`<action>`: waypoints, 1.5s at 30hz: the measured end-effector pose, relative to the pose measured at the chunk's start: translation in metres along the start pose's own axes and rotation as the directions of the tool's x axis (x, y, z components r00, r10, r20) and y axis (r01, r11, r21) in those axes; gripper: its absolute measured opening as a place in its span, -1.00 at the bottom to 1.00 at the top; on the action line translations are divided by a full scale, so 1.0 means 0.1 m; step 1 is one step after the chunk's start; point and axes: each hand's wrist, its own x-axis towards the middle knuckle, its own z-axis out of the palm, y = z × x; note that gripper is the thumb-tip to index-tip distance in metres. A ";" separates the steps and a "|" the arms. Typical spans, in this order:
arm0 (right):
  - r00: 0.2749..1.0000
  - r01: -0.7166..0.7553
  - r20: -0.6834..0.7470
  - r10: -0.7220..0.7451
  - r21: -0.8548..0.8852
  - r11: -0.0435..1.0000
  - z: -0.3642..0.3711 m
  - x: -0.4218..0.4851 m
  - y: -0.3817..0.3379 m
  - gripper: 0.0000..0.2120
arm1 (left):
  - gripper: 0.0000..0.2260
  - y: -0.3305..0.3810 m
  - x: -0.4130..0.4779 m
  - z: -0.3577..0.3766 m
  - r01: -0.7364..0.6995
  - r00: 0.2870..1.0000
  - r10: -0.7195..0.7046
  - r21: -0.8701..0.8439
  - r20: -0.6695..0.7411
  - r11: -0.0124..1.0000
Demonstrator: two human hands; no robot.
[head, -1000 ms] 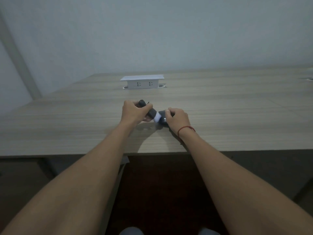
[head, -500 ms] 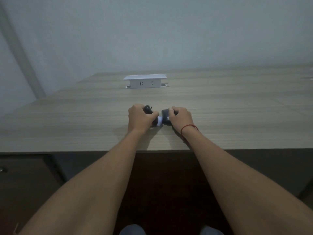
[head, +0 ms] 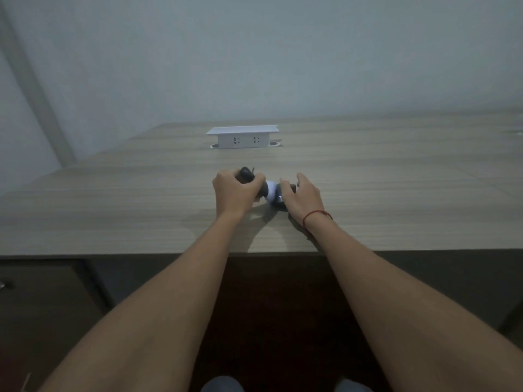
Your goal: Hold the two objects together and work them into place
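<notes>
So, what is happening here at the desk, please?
A person works with both bare hands at the near edge of a wooden table. The left hand grips a dark handle-like object with a white section. The right hand holds a dark rounded piece right next to that white section. Whether the two are joined cannot be told. A white socket box stands farther back.

Single head view, looking forward and down across table point(head: 396, 193), hands mid-distance.

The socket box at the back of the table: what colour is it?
White, seen in the head view: the socket box on the wooden table.
</notes>
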 end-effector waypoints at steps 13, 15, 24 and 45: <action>0.996 0.022 0.084 -0.027 0.061 0.998 -0.03 -0.01 0.06 -0.09 | -0.81 0.02 0.21 0.01 -0.101 0.991 0.094 0.068 0.093 0.993; 0.994 0.031 0.105 -0.042 0.100 0.994 -0.06 -0.04 0.05 -0.12 | -0.83 -0.04 0.21 0.05 -0.116 0.978 0.082 0.173 0.191 0.978; 0.987 0.073 0.135 -0.085 0.090 0.993 -0.06 -0.04 0.06 -0.15 | -0.75 0.06 0.30 0.09 -0.133 0.970 0.080 0.226 0.228 0.965; 0.998 0.003 0.055 -0.004 0.010 1.000 -0.03 -0.05 0.05 -0.23 | -0.76 -0.06 0.34 0.11 -0.029 0.986 -0.008 0.220 0.166 0.975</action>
